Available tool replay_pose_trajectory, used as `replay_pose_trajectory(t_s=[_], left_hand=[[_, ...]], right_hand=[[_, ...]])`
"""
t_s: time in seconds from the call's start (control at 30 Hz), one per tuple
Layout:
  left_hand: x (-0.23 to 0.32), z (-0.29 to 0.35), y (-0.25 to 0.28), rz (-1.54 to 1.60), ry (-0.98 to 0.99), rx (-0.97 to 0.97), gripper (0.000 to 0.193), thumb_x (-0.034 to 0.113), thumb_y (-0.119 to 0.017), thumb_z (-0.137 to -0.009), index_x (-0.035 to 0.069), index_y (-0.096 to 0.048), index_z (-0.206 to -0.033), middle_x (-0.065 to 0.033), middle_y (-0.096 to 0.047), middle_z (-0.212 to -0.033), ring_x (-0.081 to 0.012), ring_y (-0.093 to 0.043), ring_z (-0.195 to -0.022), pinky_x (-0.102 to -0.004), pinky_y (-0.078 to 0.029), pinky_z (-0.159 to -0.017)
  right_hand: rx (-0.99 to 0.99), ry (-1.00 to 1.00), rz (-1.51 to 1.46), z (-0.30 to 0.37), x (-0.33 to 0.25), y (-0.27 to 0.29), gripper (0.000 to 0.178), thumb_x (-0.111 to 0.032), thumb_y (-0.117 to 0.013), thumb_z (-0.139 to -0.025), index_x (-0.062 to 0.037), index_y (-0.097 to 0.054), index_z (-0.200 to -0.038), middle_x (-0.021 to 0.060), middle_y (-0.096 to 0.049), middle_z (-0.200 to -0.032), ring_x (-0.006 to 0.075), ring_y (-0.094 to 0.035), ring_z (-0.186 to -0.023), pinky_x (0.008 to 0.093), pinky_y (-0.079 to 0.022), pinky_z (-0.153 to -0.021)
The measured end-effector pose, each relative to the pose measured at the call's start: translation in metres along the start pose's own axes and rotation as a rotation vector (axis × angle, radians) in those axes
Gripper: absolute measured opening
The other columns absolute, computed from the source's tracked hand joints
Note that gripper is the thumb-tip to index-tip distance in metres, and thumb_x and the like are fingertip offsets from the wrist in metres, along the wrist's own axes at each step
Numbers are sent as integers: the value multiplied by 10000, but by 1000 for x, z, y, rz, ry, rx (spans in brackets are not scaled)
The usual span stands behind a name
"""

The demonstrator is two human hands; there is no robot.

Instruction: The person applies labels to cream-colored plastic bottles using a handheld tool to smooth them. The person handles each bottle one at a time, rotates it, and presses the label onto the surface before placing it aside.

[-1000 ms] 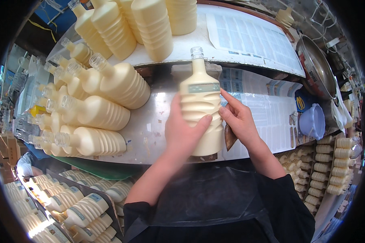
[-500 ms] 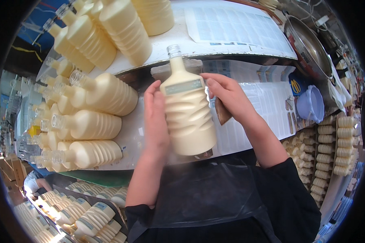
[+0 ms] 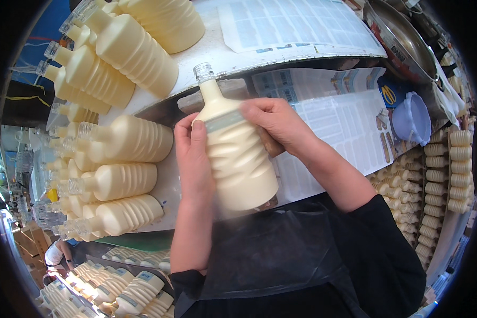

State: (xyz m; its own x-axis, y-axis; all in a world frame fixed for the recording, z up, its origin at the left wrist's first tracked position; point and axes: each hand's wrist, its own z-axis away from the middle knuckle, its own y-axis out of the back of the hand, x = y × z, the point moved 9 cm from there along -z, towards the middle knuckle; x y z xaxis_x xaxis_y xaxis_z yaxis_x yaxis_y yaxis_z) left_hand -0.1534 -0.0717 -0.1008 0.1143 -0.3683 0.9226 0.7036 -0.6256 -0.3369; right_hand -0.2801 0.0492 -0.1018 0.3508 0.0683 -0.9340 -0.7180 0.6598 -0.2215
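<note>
A cream bottle [image 3: 241, 172] with wavy ridges and a clear threaded neck stands in front of me, its neck tilted to the left. Across its shoulder runs a narrow grey-blue label strip [image 3: 223, 122]. My left hand [image 3: 192, 151] grips the bottle's left side, thumb on the front by the strip's left end, other fingers partly hidden behind. My right hand [image 3: 275, 121] presses its thumb and fingers at the strip's right end. A brown flat tool [image 3: 271, 143] is tucked under that palm, its kind unclear.
Several cream bottles [image 3: 127, 139] lie on the left, and more [image 3: 135, 47] stand on the white shelf. Label sheets [image 3: 328, 127] cover the table at right, near a lilac bucket [image 3: 411, 119] and a metal pan [image 3: 403, 32]. Crated bottles [image 3: 138, 291] sit lower left, where a person [image 3: 58, 254] shows.
My right thumb has moved onto the strip's right end and my left thumb onto the front. The bottle's neck has tilted leftward. The whole view has shifted slightly.
</note>
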Motion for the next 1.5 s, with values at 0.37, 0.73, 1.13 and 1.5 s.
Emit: replay_pose_trajectory(t_s=[0.37, 0.73, 1.13, 1.5], left_hand=[[2, 3, -10, -134, 32, -58, 378, 366, -470, -1111, 65, -517, -1334, -105, -627, -1232, -188, -634, -1117, -364, -524, -996], [22, 13, 2, -466, -189, 37, 586, 290, -554, -1030, 17, -373, -1515, -211, -471, -1415, -274, -460, -1302, -419, -372, -1119], [27, 63, -24, -1255, -392, -74, 855, 290, -684, -868, 103, -309, -1614, -307, -218, -1593, -485, -230, -1466, -560, -164, -1221], [18, 57, -11, -926, -351, -34, 970, 326, -713, -873, 1, -192, -1623, -295, -487, -1434, -455, -454, -1327, -521, -312, -1158]], right_hand=[[-41, 61, 111, -1, -6, -2, 406, -348, -675, -1004, 38, -738, -1114, 50, -737, -979, 70, -648, -851, 262, -541, -738], [108, -7, 126, 1, -13, 36, 460, -403, -499, -1085, -34, -772, -1113, 23, -692, -1018, 104, -614, -967, 250, -473, -893], [317, 504, 462, 31, -60, 2, 346, -155, -628, -962, 7, -598, -1266, 222, -689, -1205, 382, -667, -1112, 425, -515, -967], [293, 1049, 772, 77, -76, -23, 228, -63, -701, -844, -51, -708, -1072, 133, -740, -1057, 298, -726, -932, 389, -574, -796]])
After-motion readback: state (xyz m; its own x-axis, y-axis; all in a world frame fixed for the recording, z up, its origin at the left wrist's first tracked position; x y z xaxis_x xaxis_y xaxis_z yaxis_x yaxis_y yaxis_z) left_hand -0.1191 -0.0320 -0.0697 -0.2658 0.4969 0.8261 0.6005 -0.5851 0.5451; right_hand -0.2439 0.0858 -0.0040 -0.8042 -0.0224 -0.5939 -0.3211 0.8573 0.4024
